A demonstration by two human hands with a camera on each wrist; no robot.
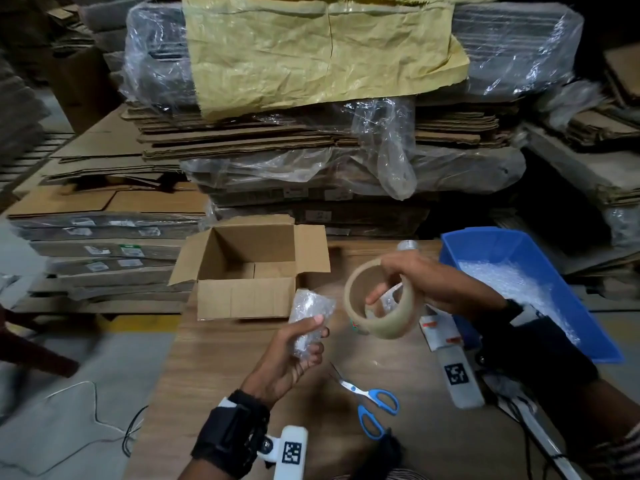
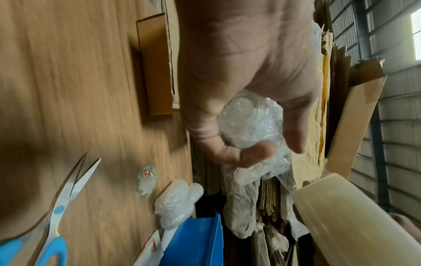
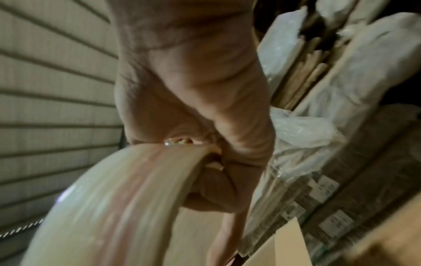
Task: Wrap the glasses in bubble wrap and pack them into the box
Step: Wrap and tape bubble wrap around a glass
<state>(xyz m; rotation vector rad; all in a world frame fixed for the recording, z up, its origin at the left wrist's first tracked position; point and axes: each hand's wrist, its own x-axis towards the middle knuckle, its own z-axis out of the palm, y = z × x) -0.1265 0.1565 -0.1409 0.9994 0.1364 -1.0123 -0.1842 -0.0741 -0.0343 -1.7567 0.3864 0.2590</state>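
Note:
My left hand [image 1: 304, 341] grips a glass wrapped in bubble wrap [image 1: 310, 313] above the wooden table, just in front of the open cardboard box [image 1: 249, 268]. The left wrist view shows the same wrapped glass [image 2: 250, 126] held between thumb and fingers of that hand [image 2: 262, 144]. My right hand [image 1: 408, 282] holds a roll of clear packing tape [image 1: 381, 303], with fingers hooked through its core, to the right of the wrapped glass. In the right wrist view the tape roll [image 3: 114, 207] fills the lower left under my right hand [image 3: 216, 171]. The box looks empty inside.
Blue-handled scissors [image 1: 370, 400] lie open on the table [image 1: 214, 375] near me. A blue bin [image 1: 485, 244] with bubble wrap [image 1: 512, 282] stands at the right. Another wrapped bundle [image 2: 177, 201] lies beside the bin. Stacks of flat cardboard [image 1: 277, 140] rise behind the box.

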